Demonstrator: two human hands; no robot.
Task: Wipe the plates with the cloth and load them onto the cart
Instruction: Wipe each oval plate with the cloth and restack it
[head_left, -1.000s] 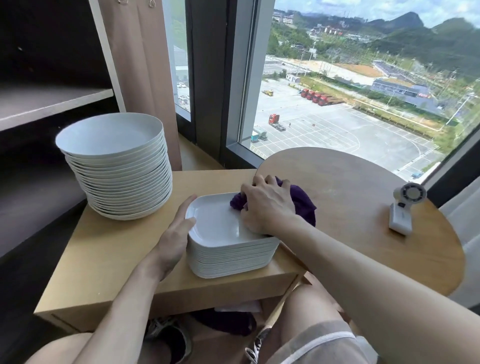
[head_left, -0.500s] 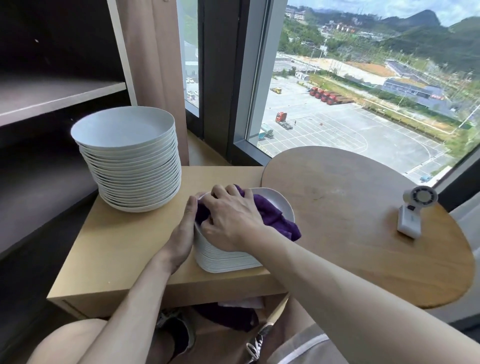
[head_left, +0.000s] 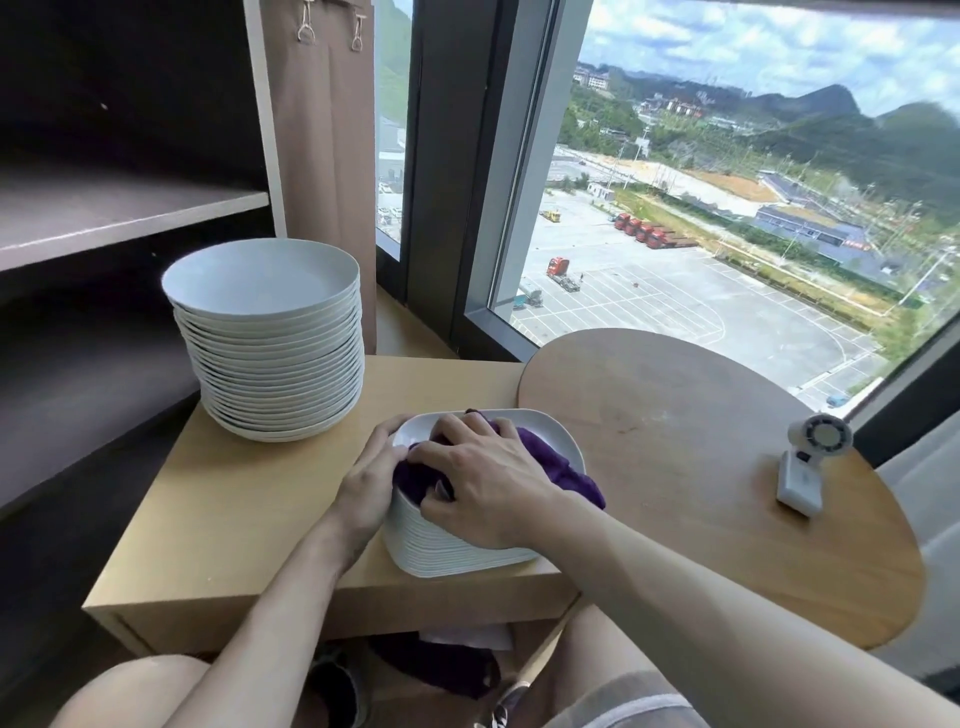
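Wiping: this looks like the step in hand. The right hand (head_left: 483, 483) presses a bunched purple cloth (head_left: 550, 457) into the top plate (head_left: 540, 426) of a stack of square plates (head_left: 447, 551).
Right hand: its fingers are curled down over the cloth, clamping it against the plate's near-left corner.
Left hand (head_left: 371, 478): it sits just beside the right hand and touches the cloth's edge. Its fingers are curled over the stack's left rim, apparently to steady it, though the thumb is hidden, so how firm the hold is I cannot say.
Cloth: most of it is under the right hand, and a loose end trails over the plate's rim to the right of that wrist.
Done: nothing here shows as loaded. No cart is in view, so any count of finished plates is out of reach.
Left: the top plate is mid-wipe. The square plates beneath the hands and the tall stack of round plates (head_left: 275, 353) beyond the left hand seem to be waiting, so I judge most of the job remains.
Surface: a pale wooden worktop (head_left: 234, 509) carries both stacks. To the right of the right hand a darker round worktop (head_left: 675, 441) overlaps it, and a small white fan (head_left: 810, 462) stands on it, well apart from the hands.
Room: a dark shelf (head_left: 104, 213) lies out past the left hand and a brown curtain (head_left: 322, 182) hangs beyond the round plates. A large window (head_left: 675, 234) ahead of the hands looks over a car park and hills.
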